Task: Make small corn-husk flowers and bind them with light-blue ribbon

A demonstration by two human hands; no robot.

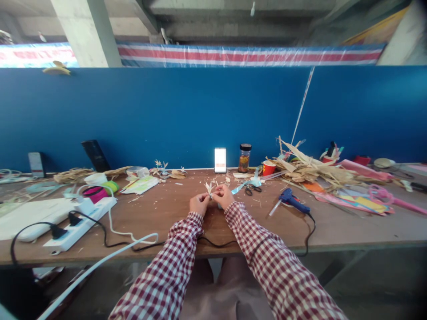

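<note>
My left hand (199, 205) is closed in a pinch at the base of a small husk flower (208, 187), whose pale, pointed petals stick up above the fingertips. My right hand (224, 196) meets it from the other side, its fingers closed at the flower's lower part. Exactly where each fingertip presses is too small to make out. Beyond the right hand lie a light blue ribbon (254, 181) and dark-handled scissors (252, 190). A blue glue gun (293, 201) rests farther right on the brown table (243, 226).
Dried husks (310, 171) are heaped at the right, near a red cup (267, 168) and a lidded jar (244, 159). Pink scissors (383, 195) lie beyond. At left, a power strip (82, 224) trails cables along the front edge. A blue partition (187, 111) closes the back.
</note>
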